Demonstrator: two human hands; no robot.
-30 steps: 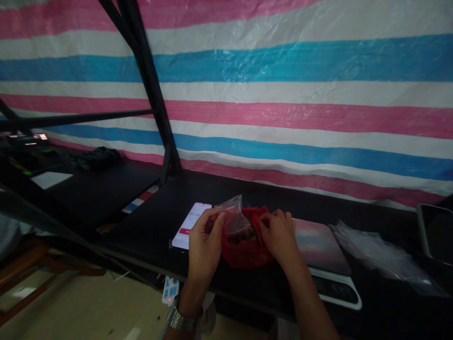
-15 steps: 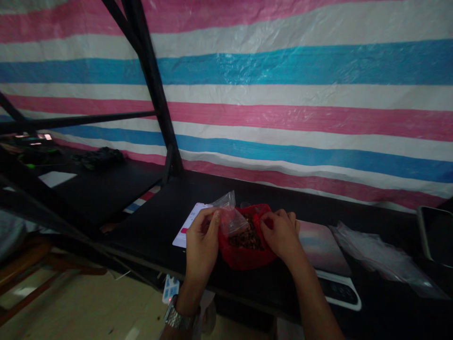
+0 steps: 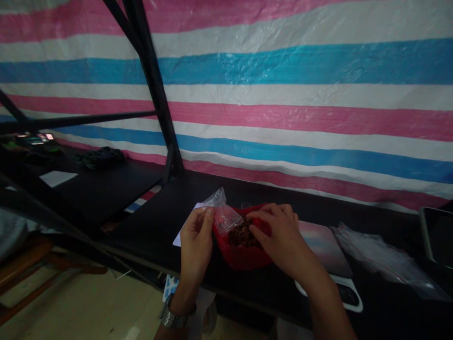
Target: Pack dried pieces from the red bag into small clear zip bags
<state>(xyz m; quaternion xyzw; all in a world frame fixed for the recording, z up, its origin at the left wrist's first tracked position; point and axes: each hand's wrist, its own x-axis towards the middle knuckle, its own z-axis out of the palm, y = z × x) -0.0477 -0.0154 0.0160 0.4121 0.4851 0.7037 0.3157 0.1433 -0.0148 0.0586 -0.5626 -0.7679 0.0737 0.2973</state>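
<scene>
My left hand (image 3: 196, 241) pinches a small clear plastic bag (image 3: 226, 218) between thumb and fingers, its loose part hanging over the left side of an opened red bag (image 3: 244, 260). Small brown pieces (image 3: 242, 236), too blurred to name, fill the red bag. Over its right rim reaches my right hand (image 3: 281, 231), thumb and forefinger apart at the brown pieces, with nothing visible between them. A flat kitchen scale (image 3: 323, 248) with a shiny plate lies partly behind my right forearm.
Several flat clear bags (image 3: 385, 259) lie right of the scale, and a dark-screened device (image 3: 439, 236) stands at the right edge. A pale card or screen (image 3: 182, 231) lies by my left hand. A black metal frame (image 3: 155, 89) rises behind, before a striped sheet (image 3: 300, 113).
My right hand has left the red bag's rim and moved in over the brown pieces, its fingers parting. My left hand has shifted slightly left with the clear bag.
</scene>
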